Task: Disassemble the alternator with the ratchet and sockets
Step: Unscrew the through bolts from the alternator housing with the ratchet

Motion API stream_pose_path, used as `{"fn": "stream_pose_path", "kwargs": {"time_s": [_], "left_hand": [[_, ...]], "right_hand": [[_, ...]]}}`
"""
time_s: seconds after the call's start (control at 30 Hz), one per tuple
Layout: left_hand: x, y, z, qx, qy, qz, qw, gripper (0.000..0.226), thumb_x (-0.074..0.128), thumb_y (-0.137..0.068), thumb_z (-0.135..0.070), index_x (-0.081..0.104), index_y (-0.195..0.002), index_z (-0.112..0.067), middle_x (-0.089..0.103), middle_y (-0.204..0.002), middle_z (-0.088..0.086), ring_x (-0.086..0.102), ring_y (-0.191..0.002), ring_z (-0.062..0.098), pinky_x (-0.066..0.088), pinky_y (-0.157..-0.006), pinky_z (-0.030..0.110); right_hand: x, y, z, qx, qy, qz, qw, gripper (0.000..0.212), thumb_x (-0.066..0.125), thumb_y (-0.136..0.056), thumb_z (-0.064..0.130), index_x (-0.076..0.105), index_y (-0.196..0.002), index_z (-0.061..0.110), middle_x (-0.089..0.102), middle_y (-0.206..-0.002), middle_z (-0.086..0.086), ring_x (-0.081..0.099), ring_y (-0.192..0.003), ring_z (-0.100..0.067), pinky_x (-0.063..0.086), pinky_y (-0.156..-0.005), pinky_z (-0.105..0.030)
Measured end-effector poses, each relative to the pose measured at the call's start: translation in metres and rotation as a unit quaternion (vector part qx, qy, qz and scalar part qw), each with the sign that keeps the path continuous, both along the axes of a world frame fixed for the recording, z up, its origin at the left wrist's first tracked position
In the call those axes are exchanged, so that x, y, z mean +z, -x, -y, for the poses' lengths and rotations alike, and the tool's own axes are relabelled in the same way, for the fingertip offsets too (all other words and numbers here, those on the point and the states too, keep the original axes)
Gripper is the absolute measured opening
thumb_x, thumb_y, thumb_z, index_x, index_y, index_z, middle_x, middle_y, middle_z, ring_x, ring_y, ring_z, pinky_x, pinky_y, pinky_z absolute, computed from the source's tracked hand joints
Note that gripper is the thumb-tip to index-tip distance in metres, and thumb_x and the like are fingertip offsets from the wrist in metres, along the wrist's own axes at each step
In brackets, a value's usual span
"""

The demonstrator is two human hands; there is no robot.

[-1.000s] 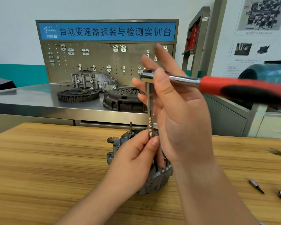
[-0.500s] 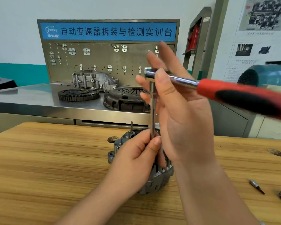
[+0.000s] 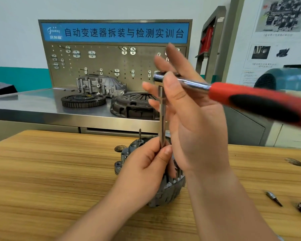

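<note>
2 hands | L hand (image 3: 146,166) fingers pinch ext bar (image 3: 162,115) over alternator (image 3: 169,190) | R hand (image 3: 196,126) thumb-clamps ratchet (image 3: 250,100)

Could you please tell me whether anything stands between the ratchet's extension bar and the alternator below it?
No separate thing shows. The left hand pinches the lower end of the extension bar just above the alternator, and its fingers hide the tip, so seating cannot be told.
</note>
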State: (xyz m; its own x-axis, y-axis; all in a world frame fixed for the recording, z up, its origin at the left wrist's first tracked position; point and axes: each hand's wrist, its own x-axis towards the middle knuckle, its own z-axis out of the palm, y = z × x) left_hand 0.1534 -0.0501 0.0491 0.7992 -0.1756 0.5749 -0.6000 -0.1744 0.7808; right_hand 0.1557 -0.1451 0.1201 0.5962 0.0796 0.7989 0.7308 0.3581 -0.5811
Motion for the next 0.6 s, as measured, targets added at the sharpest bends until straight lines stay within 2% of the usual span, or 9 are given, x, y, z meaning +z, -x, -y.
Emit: {"fn": "stream_pose_path", "kwargs": {"time_s": [0.03, 0.1, 0.2, 0.27, 0.33, 0.4, 0.47, 0.53, 0.6], "left_hand": [[-0.0001, 0.0000, 0.0003, 0.000, -0.002, 0.000, 1.000, 0.027, 0.043, -0.098, -0.033, 0.062, -0.086, -0.018, 0.062, -0.061, -0.010, 0.047, -0.052, 0.014, 0.038, -0.048, 0.021], [0.0002, 0.0011, 0.0007, -0.013, 0.004, -0.001, 1.000, 0.029, 0.044, -0.096, -0.039, 0.060, -0.082, -0.020, 0.063, -0.062, -0.004, 0.052, -0.057, 0.030, 0.043, -0.052, 0.036], [0.0015, 0.0030, -0.0003, -0.054, 0.017, -0.009, 0.998, 0.032, 0.043, -0.089, -0.050, 0.060, -0.081, -0.024, 0.063, -0.066, 0.000, 0.054, -0.067, 0.039, 0.045, -0.062, 0.047], [0.0015, 0.0035, -0.0008, -0.058, 0.007, -0.008, 0.998, 0.032, 0.042, -0.091, -0.049, 0.062, -0.087, -0.025, 0.067, -0.075, 0.001, 0.057, -0.075, 0.037, 0.046, -0.069, 0.045], [0.0007, 0.0029, -0.0005, -0.049, 0.006, -0.008, 0.999, 0.029, 0.043, -0.091, -0.045, 0.062, -0.090, -0.023, 0.068, -0.078, 0.002, 0.056, -0.074, 0.036, 0.048, -0.065, 0.039], [-0.0002, 0.0015, -0.0004, -0.026, 0.008, -0.009, 1.000, 0.028, 0.042, -0.093, -0.041, 0.061, -0.088, -0.022, 0.066, -0.071, -0.002, 0.053, -0.061, 0.029, 0.044, -0.055, 0.024], [-0.0001, 0.0011, 0.0006, -0.011, 0.005, -0.011, 1.000, 0.028, 0.041, -0.097, -0.038, 0.062, -0.086, -0.022, 0.063, -0.064, -0.008, 0.048, -0.053, 0.013, 0.039, -0.050, 0.016], [0.0002, 0.0009, 0.0012, -0.015, 0.004, -0.019, 1.000, 0.027, 0.042, -0.095, -0.038, 0.063, -0.087, -0.022, 0.063, -0.063, -0.006, 0.048, -0.053, 0.014, 0.038, -0.049, 0.018], [0.0004, 0.0005, 0.0005, -0.025, 0.009, -0.017, 1.000, 0.028, 0.043, -0.094, -0.041, 0.063, -0.087, -0.022, 0.066, -0.069, 0.001, 0.053, -0.060, 0.026, 0.043, -0.054, 0.027]], "right_hand": [[0.0005, 0.0014, -0.0004, -0.026, 0.010, 0.018, 0.999, 0.029, 0.056, -0.092, 0.021, 0.063, -0.117, 0.032, 0.065, -0.123, 0.010, 0.060, -0.118, -0.012, 0.046, -0.104, -0.036], [-0.0012, 0.0008, -0.0011, -0.043, 0.001, 0.029, 0.999, 0.025, 0.052, -0.096, 0.019, 0.063, -0.118, 0.016, 0.065, -0.114, 0.013, 0.064, -0.103, 0.002, 0.052, -0.095, -0.028], [-0.0014, -0.0006, -0.0012, 0.041, -0.071, -0.057, 0.995, 0.026, 0.046, -0.096, 0.028, 0.063, -0.111, 0.015, 0.073, -0.101, 0.007, 0.072, -0.082, -0.009, 0.056, -0.089, -0.043], [-0.0024, -0.0032, -0.0010, 0.048, -0.075, -0.084, 0.992, 0.029, 0.044, -0.096, 0.033, 0.064, -0.105, 0.015, 0.075, -0.096, 0.000, 0.072, -0.078, -0.015, 0.057, -0.085, -0.041], [-0.0027, -0.0037, -0.0010, 0.032, -0.066, -0.094, 0.993, 0.028, 0.048, -0.092, 0.037, 0.067, -0.104, 0.020, 0.074, -0.100, -0.006, 0.072, -0.083, -0.020, 0.058, -0.079, -0.031], [-0.0027, -0.0022, -0.0026, 0.013, -0.047, -0.069, 0.996, 0.023, 0.054, -0.089, 0.032, 0.069, -0.106, 0.026, 0.072, -0.109, -0.001, 0.069, -0.098, -0.021, 0.054, -0.088, -0.030], [-0.0031, -0.0008, -0.0038, 0.009, -0.046, -0.046, 0.998, 0.025, 0.059, -0.086, 0.023, 0.066, -0.110, 0.028, 0.069, -0.118, 0.002, 0.065, -0.108, -0.022, 0.050, -0.100, -0.037], [-0.0025, -0.0002, -0.0050, 0.002, -0.052, -0.052, 0.997, 0.033, 0.062, -0.083, 0.022, 0.064, -0.116, 0.021, 0.067, -0.120, 0.001, 0.064, -0.110, -0.029, 0.050, -0.099, -0.043], [-0.0017, 0.0001, -0.0050, 0.029, -0.068, -0.055, 0.996, 0.029, 0.058, -0.086, 0.022, 0.064, -0.114, 0.015, 0.068, -0.117, 0.002, 0.069, -0.100, -0.024, 0.054, -0.092, -0.045]]}}
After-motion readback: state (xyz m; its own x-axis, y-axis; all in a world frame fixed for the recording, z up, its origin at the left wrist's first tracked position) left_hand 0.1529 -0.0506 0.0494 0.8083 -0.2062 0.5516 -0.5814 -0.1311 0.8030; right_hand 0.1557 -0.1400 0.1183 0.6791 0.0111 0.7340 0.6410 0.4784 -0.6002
